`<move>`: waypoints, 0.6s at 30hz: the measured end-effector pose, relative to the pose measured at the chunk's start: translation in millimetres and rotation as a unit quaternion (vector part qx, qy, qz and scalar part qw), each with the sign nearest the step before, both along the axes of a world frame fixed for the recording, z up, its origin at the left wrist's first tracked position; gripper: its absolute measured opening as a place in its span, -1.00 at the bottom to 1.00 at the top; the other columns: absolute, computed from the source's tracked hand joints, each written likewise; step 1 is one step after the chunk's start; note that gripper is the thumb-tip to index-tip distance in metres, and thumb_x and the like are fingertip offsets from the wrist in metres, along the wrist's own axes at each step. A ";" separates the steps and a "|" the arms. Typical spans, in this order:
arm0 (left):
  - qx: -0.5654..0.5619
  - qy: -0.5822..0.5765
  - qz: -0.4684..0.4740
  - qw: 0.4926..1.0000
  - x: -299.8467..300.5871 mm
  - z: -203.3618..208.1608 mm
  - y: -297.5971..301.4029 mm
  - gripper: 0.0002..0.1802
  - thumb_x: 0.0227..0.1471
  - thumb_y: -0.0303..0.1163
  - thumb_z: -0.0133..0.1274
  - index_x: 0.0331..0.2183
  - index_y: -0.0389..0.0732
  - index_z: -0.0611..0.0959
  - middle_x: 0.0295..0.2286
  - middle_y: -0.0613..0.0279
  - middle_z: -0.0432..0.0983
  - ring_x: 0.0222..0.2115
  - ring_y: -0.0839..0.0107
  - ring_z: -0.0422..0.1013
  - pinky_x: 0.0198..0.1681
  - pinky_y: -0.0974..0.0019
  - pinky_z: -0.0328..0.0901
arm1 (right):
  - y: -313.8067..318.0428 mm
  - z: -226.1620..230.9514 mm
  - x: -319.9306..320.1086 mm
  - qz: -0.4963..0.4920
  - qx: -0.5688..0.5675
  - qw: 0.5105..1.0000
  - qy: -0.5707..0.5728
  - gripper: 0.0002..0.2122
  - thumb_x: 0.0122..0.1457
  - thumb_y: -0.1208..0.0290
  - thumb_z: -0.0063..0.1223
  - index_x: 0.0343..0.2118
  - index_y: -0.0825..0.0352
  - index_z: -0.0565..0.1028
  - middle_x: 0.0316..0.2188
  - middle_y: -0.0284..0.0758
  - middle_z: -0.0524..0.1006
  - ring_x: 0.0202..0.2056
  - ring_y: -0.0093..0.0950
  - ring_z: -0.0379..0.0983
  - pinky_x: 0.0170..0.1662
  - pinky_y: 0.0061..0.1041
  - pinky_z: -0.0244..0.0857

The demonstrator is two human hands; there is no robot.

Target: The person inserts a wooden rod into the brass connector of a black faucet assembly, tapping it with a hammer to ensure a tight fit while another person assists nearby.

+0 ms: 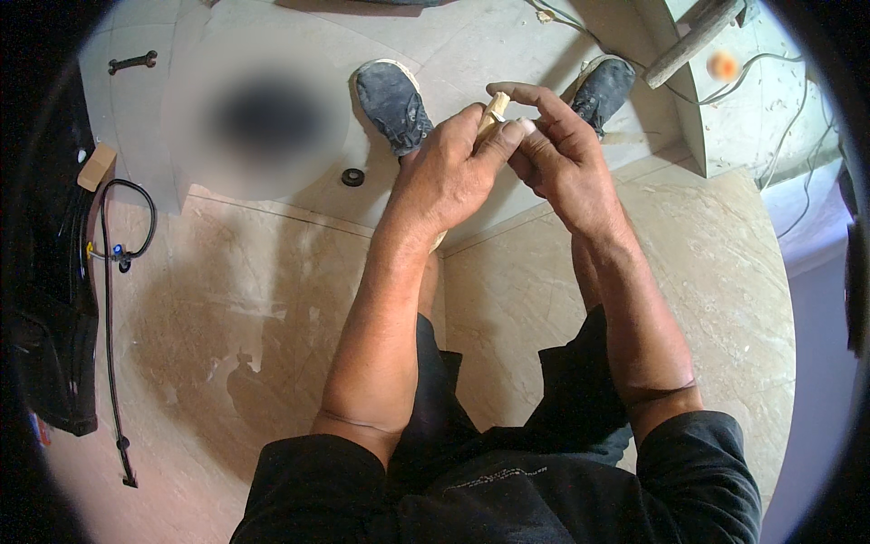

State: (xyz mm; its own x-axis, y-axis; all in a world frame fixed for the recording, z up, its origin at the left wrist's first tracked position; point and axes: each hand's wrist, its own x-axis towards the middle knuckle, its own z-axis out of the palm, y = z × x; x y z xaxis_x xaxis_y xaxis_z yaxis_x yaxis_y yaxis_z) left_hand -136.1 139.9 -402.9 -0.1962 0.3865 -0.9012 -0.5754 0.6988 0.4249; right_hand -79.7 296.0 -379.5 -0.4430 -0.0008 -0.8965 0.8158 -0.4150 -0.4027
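My left hand (450,172) is closed around a pale wooden stick (496,107), whose end pokes up between the thumb and fingers. Most of the stick is hidden in the palm; a pale bit shows below the left wrist. Beside it is my right hand (569,163), with thumb and fingers pinched together next to the left thumb and its index finger reaching over toward the stick's tip. What the right fingers pinch, if anything, is hidden. Both hands are held in front of me, between my dark shoes.
A black ring (352,177) lies on the tiles left of my feet. Further left are a dark double-ended tool (133,62), a brown block (96,167) and a black cable (110,317). A wooden pole (693,43) and loose wires (778,58) are at upper right.
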 end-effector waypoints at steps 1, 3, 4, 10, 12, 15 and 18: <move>0.007 0.004 0.004 1.000 0.8 -0.7 -1.2 -0.10 0.20 0.49 -0.16 -0.31 -0.29 0.63 -0.57 0.11 0.51 -0.49 0.24 0.50 -0.35 0.05 0.40 | -0.5 1.4 -2.5 0.010 0.002 1.000 -0.006 -0.70 0.43 0.57 -0.10 0.18 0.39 0.45 -0.43 -0.44 0.49 -0.45 -0.72 0.24 -0.42 -0.67 0.17; 0.010 0.016 0.008 1.000 2.6 -1.7 -3.6 -0.10 0.19 0.50 -0.16 -0.31 -0.29 0.63 -0.57 0.12 0.51 -0.49 0.22 0.51 -0.35 0.05 0.41 | -1.0 -0.1 -2.1 0.020 0.004 1.000 -0.011 -0.70 0.43 0.57 -0.10 0.18 0.39 0.44 -0.44 -0.44 0.48 -0.45 -0.72 0.24 -0.42 -0.68 0.17; 0.015 0.026 0.012 0.999 3.4 -2.4 -3.4 -0.09 0.19 0.51 -0.16 -0.31 -0.30 0.63 -0.57 0.12 0.50 -0.48 0.21 0.52 -0.35 0.05 0.42 | 0.6 -3.6 1.2 0.029 0.002 1.000 0.000 -0.71 0.43 0.57 -0.10 0.17 0.40 0.44 -0.44 -0.44 0.48 -0.45 -0.71 0.24 -0.42 -0.66 0.18; -0.012 0.014 -0.041 0.999 4.9 -10.3 -3.3 -0.13 0.18 0.51 -0.15 -0.30 -0.22 0.65 -0.58 0.15 0.51 -0.46 0.25 0.56 -0.36 0.10 0.43 | -5.3 -7.8 8.7 0.039 0.062 0.997 0.036 -0.71 0.43 0.56 -0.10 0.16 0.41 0.44 -0.47 -0.44 0.47 -0.47 -0.68 0.25 -0.41 -0.61 0.22; -0.013 -0.018 -0.017 1.000 4.1 -5.3 -3.5 -0.16 0.19 0.49 -0.14 -0.28 -0.20 0.65 -0.59 0.17 0.50 -0.46 0.29 0.56 -0.36 0.11 0.44 | -6.0 -7.1 6.7 0.036 0.073 0.996 0.031 -0.70 0.43 0.56 -0.10 0.17 0.40 0.44 -0.47 -0.44 0.47 -0.47 -0.68 0.25 -0.40 -0.60 0.23; -0.028 -0.081 0.007 0.996 -7.3 9.6 0.1 -0.23 0.22 0.44 -0.10 -0.21 -0.16 0.65 -0.58 0.21 0.50 -0.47 0.34 0.55 -0.36 0.13 0.44 | -2.5 -6.5 3.3 0.017 0.047 0.998 0.037 -0.69 0.43 0.55 -0.09 0.19 0.35 0.44 -0.50 -0.47 0.43 -0.49 -0.69 0.22 -0.43 -0.61 0.19; -0.031 -0.114 0.028 0.993 -14.3 14.3 -3.4 -0.27 0.23 0.37 -0.06 -0.11 -0.17 0.62 -0.53 0.19 0.52 -0.46 0.34 0.55 -0.33 0.13 0.45 | 2.9 -7.1 4.3 0.035 -0.019 0.999 0.029 -0.67 0.43 0.55 -0.10 0.21 0.30 0.42 -0.51 -0.51 0.39 -0.50 -0.73 0.18 -0.46 -0.65 0.12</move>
